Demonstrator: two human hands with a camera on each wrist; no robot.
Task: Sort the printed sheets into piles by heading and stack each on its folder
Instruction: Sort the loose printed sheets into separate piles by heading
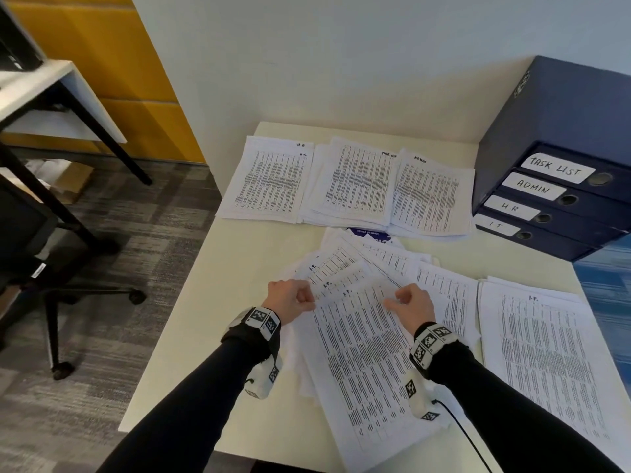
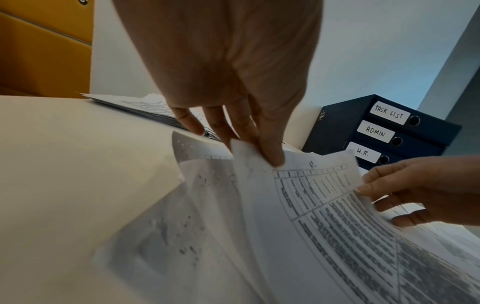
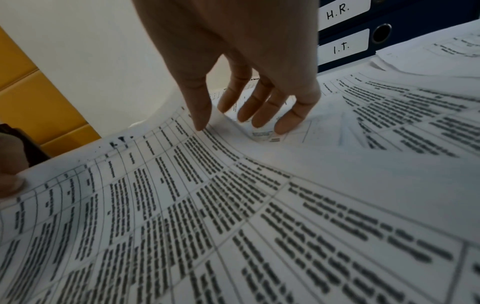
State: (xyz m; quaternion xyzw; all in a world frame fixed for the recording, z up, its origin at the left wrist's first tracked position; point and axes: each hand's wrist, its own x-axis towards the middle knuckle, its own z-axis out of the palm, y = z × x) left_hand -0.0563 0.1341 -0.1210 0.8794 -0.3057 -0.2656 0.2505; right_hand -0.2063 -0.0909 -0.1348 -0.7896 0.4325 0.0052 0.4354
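Note:
A printed sheet headed I.T. [image 1: 362,353] lies on top of a loose fan of sheets [image 1: 375,261] in the middle of the table. My left hand [image 1: 307,300] pinches its top left corner, seen close in the left wrist view [image 2: 259,152]. My right hand [image 1: 396,300] holds the top right edge, thumb on the print and fingers under the lifted edge [image 3: 233,121]. At the back lie piles headed HR [image 1: 269,179], Task List [image 1: 355,182] and Admin [image 1: 430,196]. An I.T. pile [image 1: 546,353] lies at the right.
Dark blue folders [image 1: 553,186] labelled Task List, Admin, HR and IT are stacked at the back right. A blue printed item [image 1: 372,235] peeks out from under the loose sheets. Bare table [image 1: 218,302] runs along the left edge. An office chair [image 1: 51,268] stands on the floor.

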